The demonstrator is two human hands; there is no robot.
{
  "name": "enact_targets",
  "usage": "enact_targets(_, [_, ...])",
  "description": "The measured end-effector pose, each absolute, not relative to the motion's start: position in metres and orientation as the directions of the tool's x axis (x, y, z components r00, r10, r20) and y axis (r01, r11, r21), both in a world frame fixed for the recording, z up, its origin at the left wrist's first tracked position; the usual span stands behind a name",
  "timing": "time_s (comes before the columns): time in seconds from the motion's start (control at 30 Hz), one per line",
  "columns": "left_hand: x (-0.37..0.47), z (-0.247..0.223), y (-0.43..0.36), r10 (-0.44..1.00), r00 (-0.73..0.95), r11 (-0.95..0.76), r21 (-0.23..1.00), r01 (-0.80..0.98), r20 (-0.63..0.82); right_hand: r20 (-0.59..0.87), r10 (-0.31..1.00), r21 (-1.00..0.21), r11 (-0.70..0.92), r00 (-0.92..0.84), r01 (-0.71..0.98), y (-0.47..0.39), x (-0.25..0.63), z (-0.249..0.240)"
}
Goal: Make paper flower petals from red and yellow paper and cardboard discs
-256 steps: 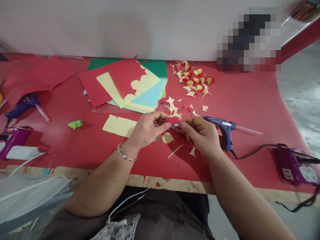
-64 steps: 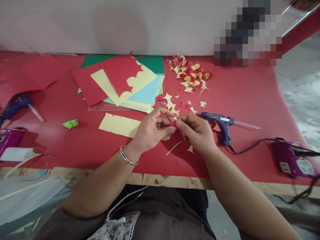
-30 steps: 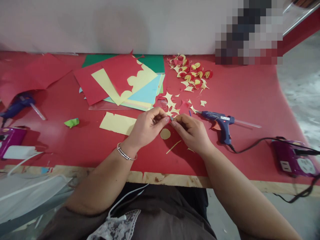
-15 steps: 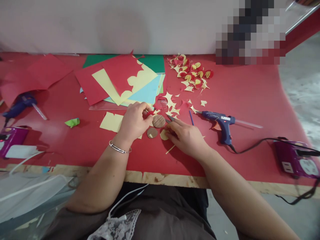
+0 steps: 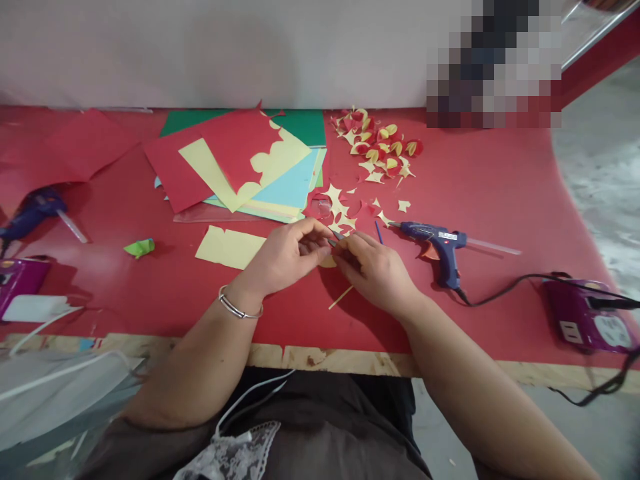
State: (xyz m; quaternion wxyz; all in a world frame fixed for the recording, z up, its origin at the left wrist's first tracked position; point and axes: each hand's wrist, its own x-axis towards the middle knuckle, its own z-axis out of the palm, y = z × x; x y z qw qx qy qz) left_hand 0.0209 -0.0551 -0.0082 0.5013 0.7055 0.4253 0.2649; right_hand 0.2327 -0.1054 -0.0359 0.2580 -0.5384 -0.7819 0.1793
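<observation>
Honestly can't tell what, if anything, the left hand point(image 5: 287, 257) is pinching. I only get the tips of some grey tool point(image 5: 337, 235); the right hand point(image 5: 375, 268) hides the rest, plus part of a yellow piece point(image 5: 328, 262). Left edge chops off a purple box point(image 5: 23, 281), and there's a pixelated patch point(image 5: 495, 67) too.

A grey pointed tool point(image 5: 338, 236) sticks into the narrow gap between the left fingers point(image 5: 314, 228) and right fingers point(image 5: 354, 248). Beyond them, paper scraps point(image 5: 334, 195) and stacked sheets point(image 5: 288, 188) crowd the way; rightward, a glue gun point(image 5: 448, 259) and its cord point(image 5: 505, 293) block a low sweep. Bodyward of the fingers, a hand could pass over the counter point(image 5: 300, 320), where only a flat strip point(image 5: 341, 297) lies.
</observation>
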Motion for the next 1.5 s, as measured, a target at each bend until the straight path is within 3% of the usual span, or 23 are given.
enact_targets(0.2, [0.029,-0.016,-0.059,0.814,0.578,-0.072,0.975,0.210,-0.064,0.352,0.906,-0.617,0.413,-0.234,0.670,-0.106,0.233,-0.032])
enact_targets(0.4, [0.030,-0.013,-0.057,0.888,0.419,0.195,0.981,0.025,-0.187,0.474,0.851,-0.573,0.492,-0.225,0.655,-0.110,0.232,-0.025])
enact_targets(0.5, [0.030,-0.011,-0.057,0.907,0.374,0.233,0.971,-0.059,-0.195,0.495,0.830,-0.542,0.527,-0.259,0.654,-0.111,0.231,-0.025])
enact_targets(0.63, [0.031,-0.011,-0.058,0.893,0.389,0.261,0.965,-0.035,-0.227,0.462,0.852,-0.560,0.495,-0.246,0.664,-0.111,0.231,-0.027])
enact_targets(1.2, [0.033,-0.009,-0.064,0.889,0.447,0.066,0.993,0.095,-0.102,0.398,0.915,-0.721,0.353,-0.061,0.595,-0.109,0.231,-0.024])
enact_targets(1.37, [0.032,-0.011,-0.064,0.892,0.451,-0.045,0.986,0.163,-0.033,0.407,0.911,-0.730,0.369,-0.068,0.575,-0.109,0.231,-0.022])
enact_targets(1.5, [0.033,-0.009,-0.064,0.889,0.454,-0.005,0.990,0.142,-0.061,0.441,0.894,-0.718,0.404,-0.079,0.566,-0.109,0.231,-0.021])
